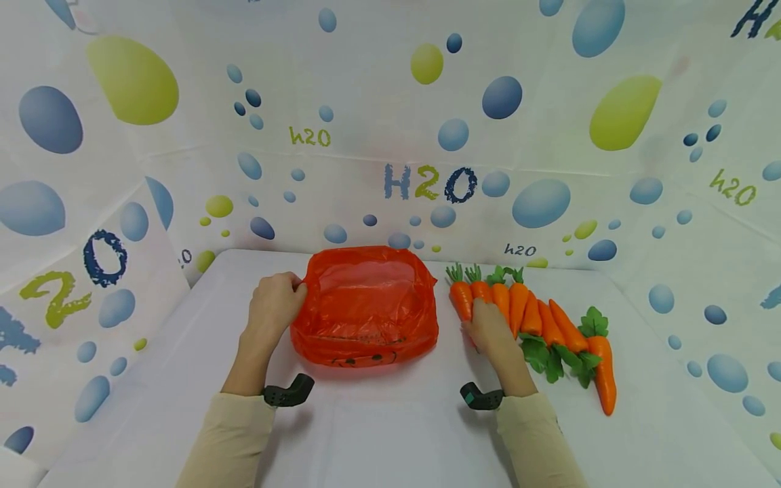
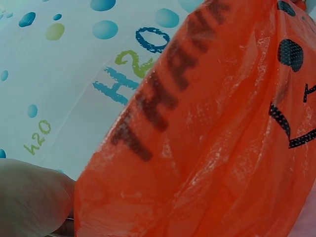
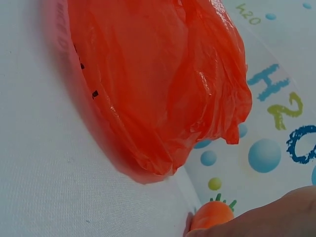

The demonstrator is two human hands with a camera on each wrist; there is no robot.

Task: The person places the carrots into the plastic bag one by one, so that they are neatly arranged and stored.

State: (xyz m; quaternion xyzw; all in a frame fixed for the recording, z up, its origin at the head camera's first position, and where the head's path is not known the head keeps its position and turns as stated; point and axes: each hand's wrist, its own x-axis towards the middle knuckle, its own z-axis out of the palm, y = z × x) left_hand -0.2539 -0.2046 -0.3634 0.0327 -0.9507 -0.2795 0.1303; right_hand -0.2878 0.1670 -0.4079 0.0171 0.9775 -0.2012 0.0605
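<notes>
A red plastic bag [image 1: 366, 308] stands spread on the white table, its mouth held wide. My left hand [image 1: 272, 305] pinches the bag's left edge; in the left wrist view the thumb lies against the red plastic [image 2: 197, 128], printed with dark letters. To the right of the bag, my right hand [image 1: 489, 329] grips the leftmost orange carrot [image 1: 461, 298], whose green top points away from me. In the right wrist view only the upper end of that carrot [image 3: 213, 216] shows; the hand covers the rest.
Several more carrots [image 1: 532, 315] lie in a slanting row right of my right hand, some with leafy tops toward me. A single carrot [image 1: 604, 373] lies at the row's right end. Behind the table [image 1: 378, 434] hangs a patterned sheet [image 1: 366, 115].
</notes>
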